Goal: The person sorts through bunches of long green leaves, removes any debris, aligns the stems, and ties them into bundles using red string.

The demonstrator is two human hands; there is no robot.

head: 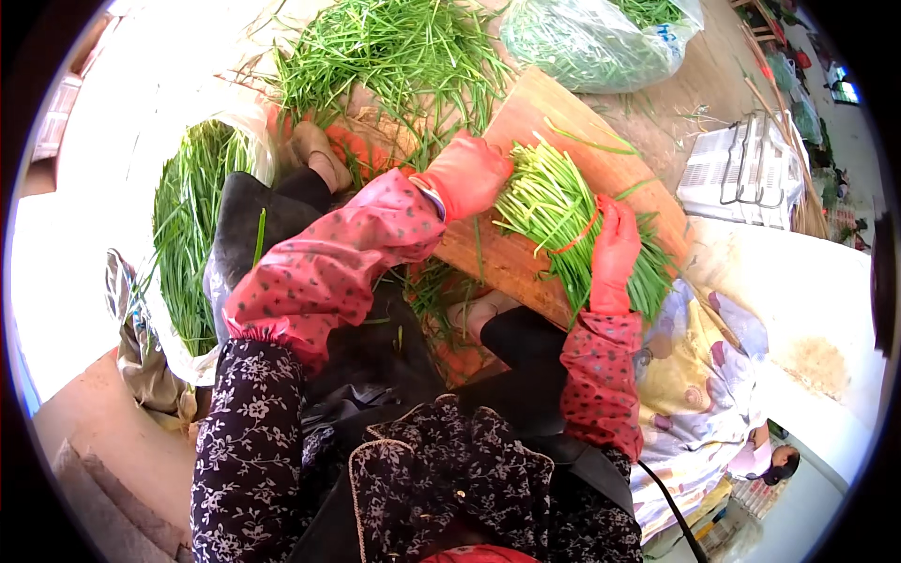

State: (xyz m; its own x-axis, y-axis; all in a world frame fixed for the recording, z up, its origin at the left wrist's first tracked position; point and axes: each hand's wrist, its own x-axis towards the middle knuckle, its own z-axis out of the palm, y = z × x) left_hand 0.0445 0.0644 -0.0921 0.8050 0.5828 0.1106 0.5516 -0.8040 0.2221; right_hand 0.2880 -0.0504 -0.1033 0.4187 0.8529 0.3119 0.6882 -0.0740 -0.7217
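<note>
A bundle of green garlic chives (552, 200) lies across a wooden board (591, 130), its pale stem ends towards the upper left. A thin red band (578, 236) crosses the bundle near its middle. My right hand (616, 243), in an orange-pink rubber glove, grips the bundle's right side just beside the band. My left hand (468, 176), gloved alike, is curled over the board's left edge, close to the stem ends. Its fingertips are turned away, so whether it pinches anything is hidden. Pink patterned sleeve covers reach up both forearms.
Loose chives (394, 53) are heaped on the ground ahead. A clear plastic bag of greens (598, 49) stands behind the board. More long chives (186, 232) fill an open bag at my left. At right are a white crate (732, 169) and patterned cloth (693, 366); another person (760, 454) is beyond.
</note>
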